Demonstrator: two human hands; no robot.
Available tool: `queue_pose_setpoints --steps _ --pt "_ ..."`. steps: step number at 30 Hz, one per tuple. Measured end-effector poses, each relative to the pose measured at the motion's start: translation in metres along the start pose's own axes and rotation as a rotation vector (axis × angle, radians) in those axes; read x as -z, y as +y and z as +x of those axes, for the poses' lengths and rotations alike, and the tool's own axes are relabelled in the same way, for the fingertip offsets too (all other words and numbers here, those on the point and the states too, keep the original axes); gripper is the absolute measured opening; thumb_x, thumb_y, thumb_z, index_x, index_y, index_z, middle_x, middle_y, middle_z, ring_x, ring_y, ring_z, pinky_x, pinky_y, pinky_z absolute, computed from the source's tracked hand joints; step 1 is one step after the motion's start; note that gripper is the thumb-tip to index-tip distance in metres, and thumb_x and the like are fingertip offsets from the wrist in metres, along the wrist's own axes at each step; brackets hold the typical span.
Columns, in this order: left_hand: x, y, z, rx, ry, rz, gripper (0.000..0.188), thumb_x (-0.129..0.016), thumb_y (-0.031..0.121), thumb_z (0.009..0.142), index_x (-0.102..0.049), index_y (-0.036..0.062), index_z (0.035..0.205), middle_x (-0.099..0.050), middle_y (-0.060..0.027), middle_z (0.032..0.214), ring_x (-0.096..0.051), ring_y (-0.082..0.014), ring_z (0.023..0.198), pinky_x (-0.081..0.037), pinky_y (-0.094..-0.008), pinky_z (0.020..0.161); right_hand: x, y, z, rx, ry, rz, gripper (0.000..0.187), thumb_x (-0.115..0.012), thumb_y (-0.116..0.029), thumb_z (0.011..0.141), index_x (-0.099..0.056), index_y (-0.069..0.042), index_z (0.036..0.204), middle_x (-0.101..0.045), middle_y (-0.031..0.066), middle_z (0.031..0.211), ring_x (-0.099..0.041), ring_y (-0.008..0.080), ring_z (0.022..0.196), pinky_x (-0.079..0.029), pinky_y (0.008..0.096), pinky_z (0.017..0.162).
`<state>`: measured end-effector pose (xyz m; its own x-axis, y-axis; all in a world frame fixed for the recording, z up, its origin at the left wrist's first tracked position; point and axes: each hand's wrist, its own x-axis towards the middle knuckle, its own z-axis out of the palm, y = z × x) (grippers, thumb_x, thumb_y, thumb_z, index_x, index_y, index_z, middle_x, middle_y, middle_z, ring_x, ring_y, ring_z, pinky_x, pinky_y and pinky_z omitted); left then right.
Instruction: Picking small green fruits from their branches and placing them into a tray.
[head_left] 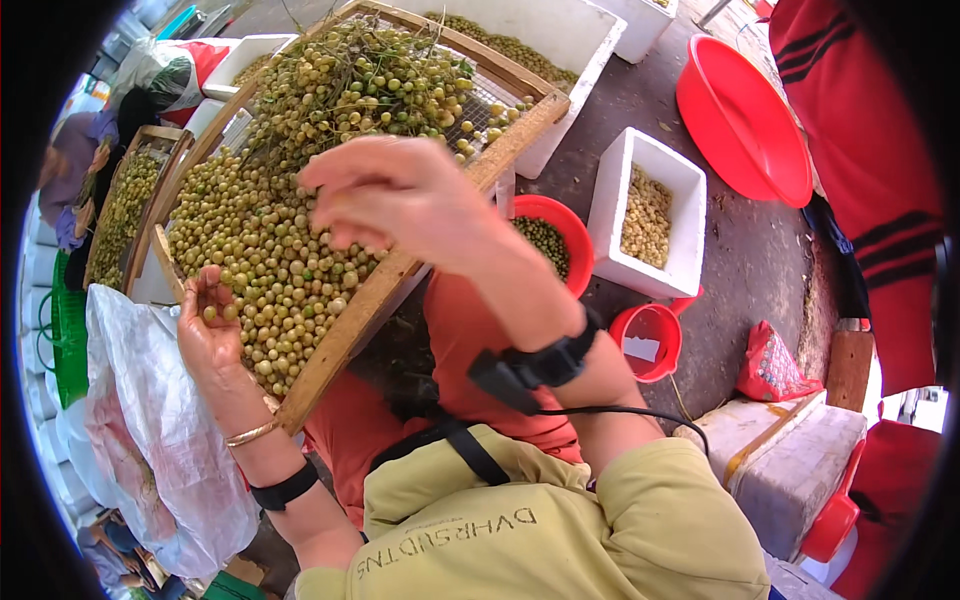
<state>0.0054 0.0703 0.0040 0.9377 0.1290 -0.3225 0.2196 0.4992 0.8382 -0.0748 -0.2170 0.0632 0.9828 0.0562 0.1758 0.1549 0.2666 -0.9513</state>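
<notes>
A wood-framed wire-mesh tray [362, 318] slants in front of me, heaped with small round yellow-green fruits [290, 285]. Loose ones cover the near part; a pile still on thin stems [360, 90] lies at the far end. My left hand [208, 325] is at the tray's near left side, palm up with fingers slightly curled, a couple of fruits resting in it. Over the middle of the tray is my right hand [385, 190], somewhat blurred, its fingers bent but apart. No fruit shows in it, though its palm side is partly hidden.
White foam boxes stand beyond the tray and right of it, one [690, 215] holding paler fruits. A red bucket [575, 240] of green fruits, a smaller red pail [668, 330] and a large red basin [740, 120] are at right. At left, another person works by a second tray [130, 205].
</notes>
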Motion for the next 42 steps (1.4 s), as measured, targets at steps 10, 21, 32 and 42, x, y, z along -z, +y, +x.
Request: queue_pose_setpoints --steps 10,21,32,42 --pt "-0.022 -0.009 -0.013 -0.154 -0.161 -0.063 0.011 -0.044 0.014 0.093 -0.050 0.0064 0.089 -0.064 -0.0162 0.085 -0.065 -0.0265 0.079 -0.053 -0.0330 0.062 0.050 -0.014 -0.060 0.104 0.228 -0.834 0.018 -0.057 -0.006 0.079 -0.063 0.002 0.094 -0.063 0.0137 0.097 -0.063 0.0185 0.079 -0.049 0.0267 0.067" --pt "-0.046 0.010 -0.038 -0.269 -0.099 0.159 0.009 -0.044 0.014 0.093 -0.043 0.0047 0.095 -0.063 -0.0161 0.081 -0.065 -0.0227 0.071 -0.053 -0.0287 0.055 -0.089 0.084 0.071 -0.122 -0.351 -0.325 0.016 -0.050 -0.009 0.084 -0.059 0.004 0.090 -0.061 0.0045 0.070 -0.057 0.0093 0.055 -0.047 0.0248 0.050" --pt "-0.041 0.004 -0.008 -0.189 -0.095 0.218 0.009 -0.046 0.015 0.092 -0.047 0.0059 0.093 -0.063 -0.0153 0.081 -0.064 -0.0200 0.070 -0.050 -0.0233 0.054 -0.077 0.078 0.075 -0.361 -0.391 -0.186 0.032 -0.047 -0.025 0.087 -0.062 0.003 0.090 -0.056 0.0062 0.058 -0.057 0.0133 0.050 -0.045 0.0281 0.045" --pt "-0.040 0.001 0.000 -0.051 -0.052 -0.054 0.019 -0.039 0.015 0.095 -0.048 0.0008 0.087 -0.062 -0.0200 0.080 -0.058 -0.0212 0.056 -0.048 -0.0301 0.049 -0.070 0.094 0.081 -0.540 -0.434 0.415 0.013 -0.047 -0.001 0.077 -0.058 0.001 0.084 -0.055 0.0043 0.074 -0.052 0.0109 0.057 -0.032 0.0208 0.042"
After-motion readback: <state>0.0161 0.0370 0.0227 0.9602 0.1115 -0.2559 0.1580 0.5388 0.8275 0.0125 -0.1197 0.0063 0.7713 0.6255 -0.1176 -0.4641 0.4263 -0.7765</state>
